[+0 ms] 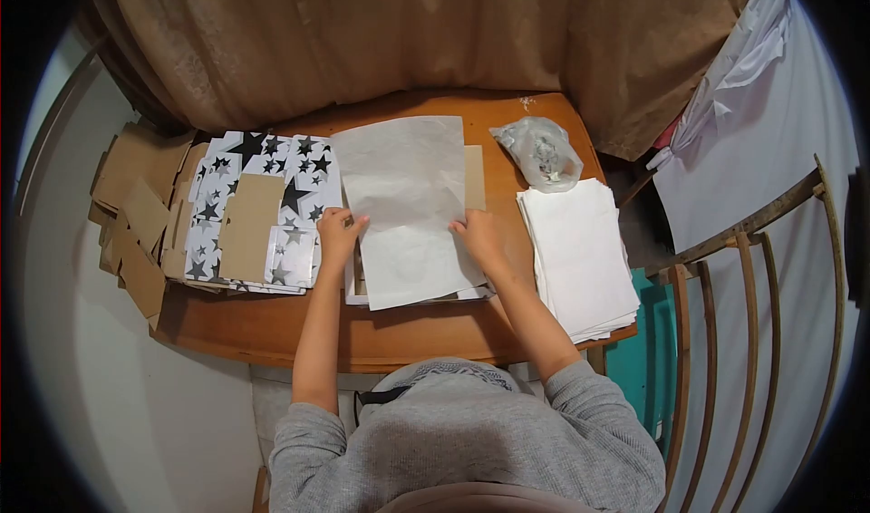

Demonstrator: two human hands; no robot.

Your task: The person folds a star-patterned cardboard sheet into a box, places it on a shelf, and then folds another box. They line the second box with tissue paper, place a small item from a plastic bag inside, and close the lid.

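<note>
A large greyish-white sheet of paper (408, 205) with creases across its middle is spread in front of me. My left hand (338, 232) pinches its left edge, thumb on top and fingers curled beneath. On the opposite edge, my right hand (480, 238) grips the paper in the same way. Under the sheet, a brown cardboard piece (475, 173) shows at the right. A white-edged, box-like item (353, 297) peeks out below the sheet's lower left; most of it is hidden.
White boards with black and grey stars (207, 209) lie left, with a brown cardboard piece (254, 227) on top. Loose cardboard (145, 209) is heaped farther left. Right are a stack of white paper (580, 259) and a clear plastic bag (541, 155). A wooden rack (748, 332) stands beside the table (254, 332).
</note>
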